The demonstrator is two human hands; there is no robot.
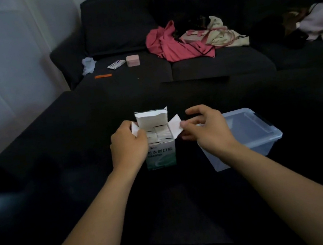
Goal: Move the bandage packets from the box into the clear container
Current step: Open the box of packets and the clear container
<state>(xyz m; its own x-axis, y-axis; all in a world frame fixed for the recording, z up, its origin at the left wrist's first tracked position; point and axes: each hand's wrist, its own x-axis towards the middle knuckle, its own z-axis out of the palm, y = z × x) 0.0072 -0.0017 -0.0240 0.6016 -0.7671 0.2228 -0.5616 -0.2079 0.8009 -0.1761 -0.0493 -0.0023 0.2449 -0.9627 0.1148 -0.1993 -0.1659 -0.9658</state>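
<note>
Head view: dark sofa [118, 22] at the back with a pink garment [166, 44] and small clutter on the seat. In front of it, black bench [56, 161] carrying everything I'm working on. Clear container [249, 129] sits on the bench just right of the box, lid off, partly behind my right wrist; from what shows it looks empty, though the near left part is hidden. Bandage box [159, 144] stands upright at centre, top open, rear flap up. Bandage packets [159, 134] are stacked inside, filling the opening, so they're all in the box as far as I can see. My left hand [128, 145] pinches the left side flap and braces the box. My right hand [204, 128] pinches the right side flap [175, 127], spreading it outward. Hands are apart, one on each side of the box.

Progress, my read: box opened, zero packets transferred. Everything is left: pull packets, drop into container.
</note>
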